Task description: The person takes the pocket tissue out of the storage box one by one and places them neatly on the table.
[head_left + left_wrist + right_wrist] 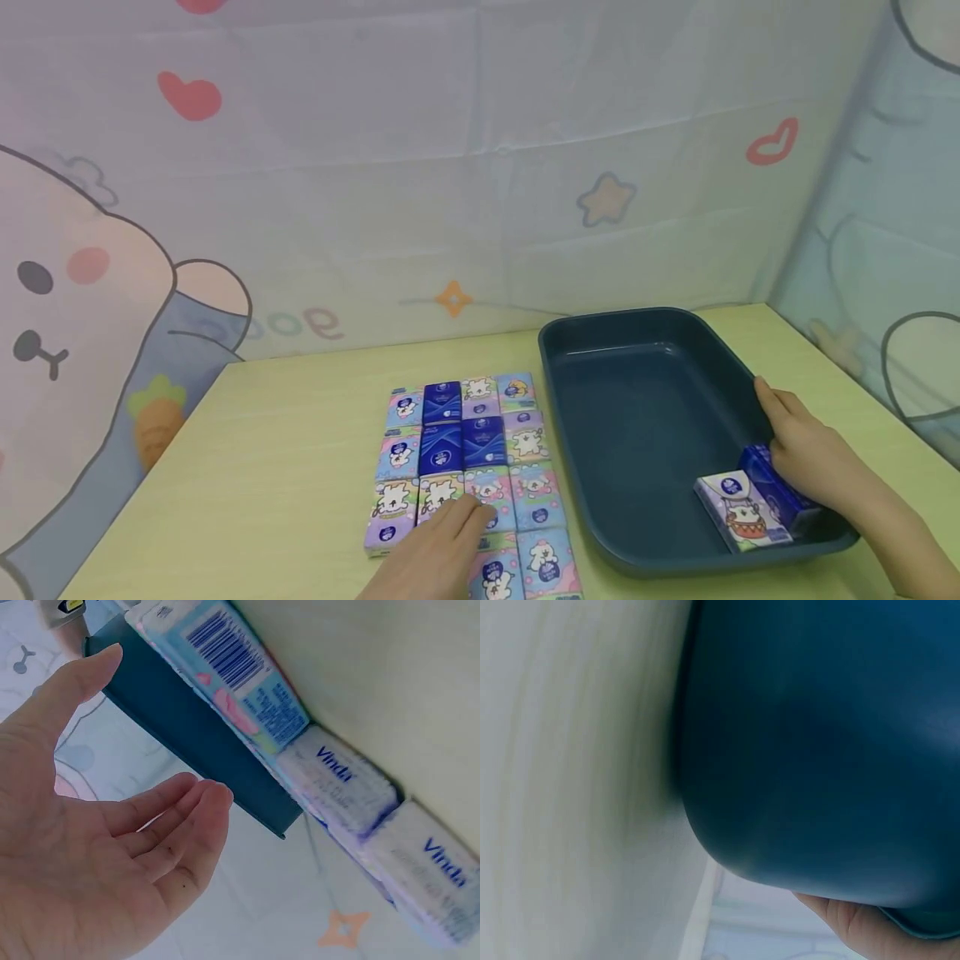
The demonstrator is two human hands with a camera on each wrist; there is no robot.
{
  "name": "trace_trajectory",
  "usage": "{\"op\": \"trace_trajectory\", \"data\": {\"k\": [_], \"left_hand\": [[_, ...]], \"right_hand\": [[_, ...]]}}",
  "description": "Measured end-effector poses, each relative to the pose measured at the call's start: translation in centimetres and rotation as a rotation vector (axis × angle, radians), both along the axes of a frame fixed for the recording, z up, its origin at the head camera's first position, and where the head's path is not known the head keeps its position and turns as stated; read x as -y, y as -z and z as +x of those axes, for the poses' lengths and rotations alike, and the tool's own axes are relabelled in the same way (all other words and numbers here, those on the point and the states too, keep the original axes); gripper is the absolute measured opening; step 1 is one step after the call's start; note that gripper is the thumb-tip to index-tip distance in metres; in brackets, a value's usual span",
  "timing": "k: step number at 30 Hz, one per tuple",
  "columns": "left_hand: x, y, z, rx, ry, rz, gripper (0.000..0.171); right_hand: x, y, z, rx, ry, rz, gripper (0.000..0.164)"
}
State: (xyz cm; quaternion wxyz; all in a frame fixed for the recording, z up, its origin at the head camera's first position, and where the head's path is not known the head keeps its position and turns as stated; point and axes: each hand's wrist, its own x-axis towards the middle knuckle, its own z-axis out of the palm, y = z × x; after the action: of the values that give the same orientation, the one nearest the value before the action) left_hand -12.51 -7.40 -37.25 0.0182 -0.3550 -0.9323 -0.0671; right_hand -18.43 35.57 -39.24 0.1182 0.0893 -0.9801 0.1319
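My left hand (442, 546) hovers over the near part of a block of small tissue packs (483, 442), its fingertips overlapping a pink and blue pack. In the left wrist view the fingers (180, 847) bend loosely around nothing, beside a row of packs marked Vinda (337, 776). My right hand (813, 458) grips the right side rim of a dark teal tray (637, 433). Inside the tray's near right corner, a white and purple pack with a cartoon (742, 510) lies flat. Next to it a dark blue pack (772, 479) leans near the right hand, partly covered by it.
The pale yellow table (247, 467) ends at the back against a printed cloth (375, 183) with hearts and stars. Another cloth hangs along the right side. The block of packs lies close to the tray's left side, several cartoon packs around a few dark blue ones.
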Motion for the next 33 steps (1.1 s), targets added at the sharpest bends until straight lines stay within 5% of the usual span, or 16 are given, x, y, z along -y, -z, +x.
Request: {"op": "trace_trajectory", "data": {"k": [7,14,26,33], "left_hand": [[-0.7,-1.8,-0.6,0.102,-0.001,-0.044,0.072],[-2.8,-3.5,-1.1,0.096,0.050,-0.019,0.068],[-8.4,-5.9,-2.6,-0.136,0.317,-0.119,0.060],[-11.5,-6.1,-3.3,-0.145,0.351,-0.187,0.061]], "right_hand": [[0.2,-0.1,-0.1,-0.002,0.001,0.002,0.068],[0.1,0.0,-0.2,-0.002,-0.002,0.002,0.068],[-0.2,0.0,0.0,-0.002,0.011,0.012,0.068],[-0.2,0.3,-0.1,-0.021,-0.001,0.013,0.068]]}}
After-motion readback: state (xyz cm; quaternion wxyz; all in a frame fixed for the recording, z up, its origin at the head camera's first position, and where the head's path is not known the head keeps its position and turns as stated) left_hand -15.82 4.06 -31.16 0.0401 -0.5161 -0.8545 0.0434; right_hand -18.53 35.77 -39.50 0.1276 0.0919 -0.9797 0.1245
